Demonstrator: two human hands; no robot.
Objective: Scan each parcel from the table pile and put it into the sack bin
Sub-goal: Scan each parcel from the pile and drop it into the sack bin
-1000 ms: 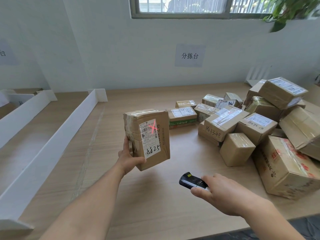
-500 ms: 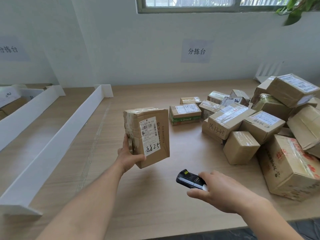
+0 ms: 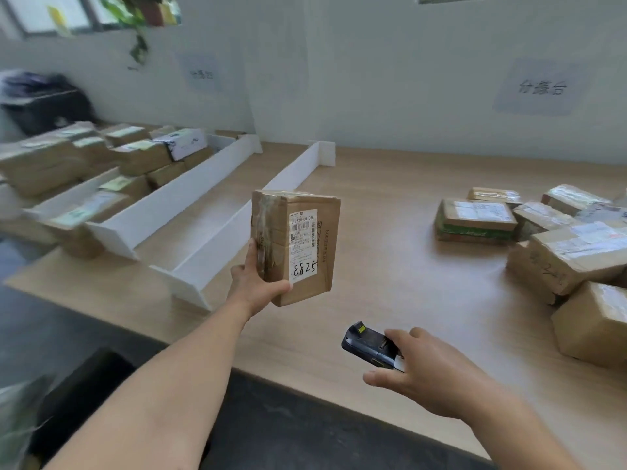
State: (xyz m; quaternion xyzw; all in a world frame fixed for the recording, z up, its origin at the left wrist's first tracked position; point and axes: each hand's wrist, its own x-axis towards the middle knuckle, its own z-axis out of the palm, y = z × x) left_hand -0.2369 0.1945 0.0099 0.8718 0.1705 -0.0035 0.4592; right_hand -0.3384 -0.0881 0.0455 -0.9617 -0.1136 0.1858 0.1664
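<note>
White dividers point(image 3: 176, 205) stand left of a blurred paper wall sign point(image 3: 542, 87), a green plant point(image 3: 135, 15) hanging above.

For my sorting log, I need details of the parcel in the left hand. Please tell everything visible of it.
The parcel is a brown cardboard box, wrapped with clear tape and slightly creased. Its white label shows a barcode, small print and handwritten 8825. It is upright above the table, label toward the camera. Only the left hand grips it, at its lower left corner, thumb on the front. The scanner is apart from it.
</note>
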